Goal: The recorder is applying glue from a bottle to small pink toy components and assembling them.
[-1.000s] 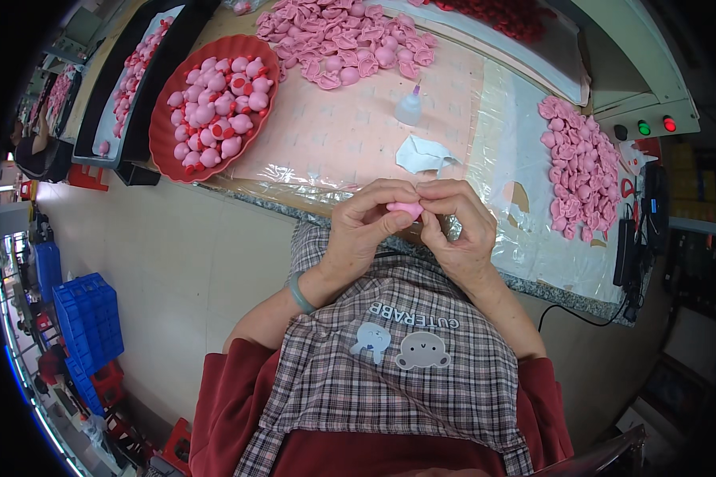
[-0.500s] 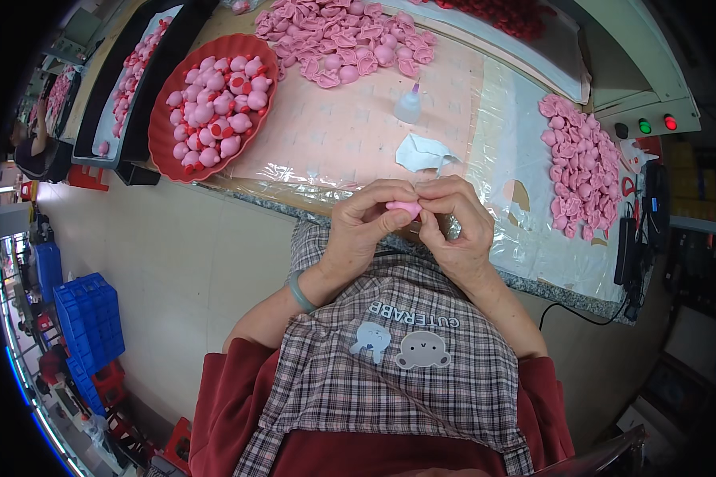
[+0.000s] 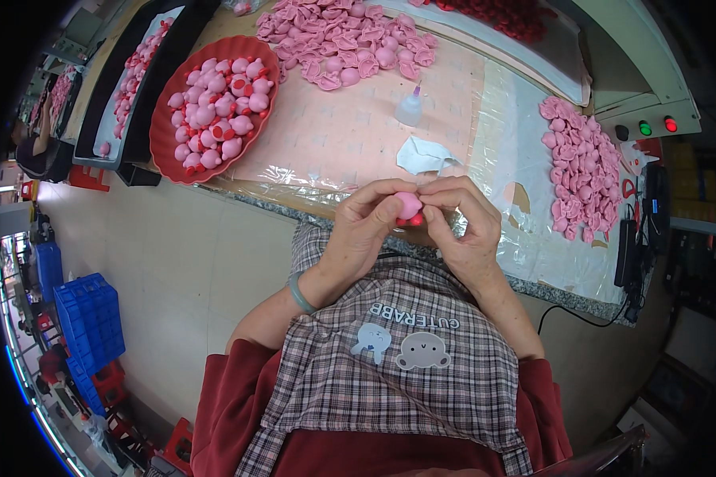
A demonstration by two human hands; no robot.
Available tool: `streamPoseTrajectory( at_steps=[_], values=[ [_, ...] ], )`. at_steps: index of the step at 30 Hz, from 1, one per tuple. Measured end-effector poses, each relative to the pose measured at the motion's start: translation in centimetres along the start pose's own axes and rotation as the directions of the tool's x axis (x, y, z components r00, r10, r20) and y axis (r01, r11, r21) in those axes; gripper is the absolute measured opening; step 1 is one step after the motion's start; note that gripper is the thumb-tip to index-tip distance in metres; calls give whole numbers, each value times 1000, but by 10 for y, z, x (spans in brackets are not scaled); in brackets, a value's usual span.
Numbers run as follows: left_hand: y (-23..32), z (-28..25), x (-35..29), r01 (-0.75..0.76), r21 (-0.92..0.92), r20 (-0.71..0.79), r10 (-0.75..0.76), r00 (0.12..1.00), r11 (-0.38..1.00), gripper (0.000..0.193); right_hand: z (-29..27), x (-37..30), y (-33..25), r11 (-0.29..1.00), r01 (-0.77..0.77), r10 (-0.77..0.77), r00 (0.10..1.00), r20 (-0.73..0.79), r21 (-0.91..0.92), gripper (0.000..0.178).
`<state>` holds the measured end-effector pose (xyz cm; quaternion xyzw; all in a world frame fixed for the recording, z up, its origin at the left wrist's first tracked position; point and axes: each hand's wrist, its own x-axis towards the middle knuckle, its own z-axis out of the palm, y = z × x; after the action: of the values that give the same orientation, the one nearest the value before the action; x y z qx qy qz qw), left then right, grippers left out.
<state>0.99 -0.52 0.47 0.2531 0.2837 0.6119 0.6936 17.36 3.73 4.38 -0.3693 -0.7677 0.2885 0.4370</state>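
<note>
Between my two hands, just over the table's near edge, is a small pink rubbery toy figure (image 3: 408,205) with red parts at its lower side. My left hand (image 3: 363,225) pinches it from the left with thumb and fingers. From the right, my right hand (image 3: 463,226) closes thumb and fingertips on its side. Just beyond my hands lies a crumpled white cloth (image 3: 424,156). Behind the cloth stands a small translucent squeeze bottle (image 3: 409,108) with a thin purple tip. Similar pink and red figures fill a red scalloped bowl (image 3: 160,145) at the left.
Pink ruffled pieces (image 3: 350,40) are heaped at the back, with another pile (image 3: 585,171) at the right. A black tray (image 3: 90,119) stands beyond the bowl. A machine housing with lit buttons (image 3: 646,127) is far right. Blue crates (image 3: 91,322) stand on the floor at left.
The pink toy has turned in my fingers, so more of its round body and red parts show. My right hand has shifted slightly to the right.
</note>
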Motion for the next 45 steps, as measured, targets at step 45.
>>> streamPoseTrajectory(
  at_steps=[45],
  values=[
    [-2, -5, 8, 124, -332, 199, -59, 978, 935, 37, 7, 9, -2, 986, 157, -154, 987, 48, -61, 34]
  ],
)
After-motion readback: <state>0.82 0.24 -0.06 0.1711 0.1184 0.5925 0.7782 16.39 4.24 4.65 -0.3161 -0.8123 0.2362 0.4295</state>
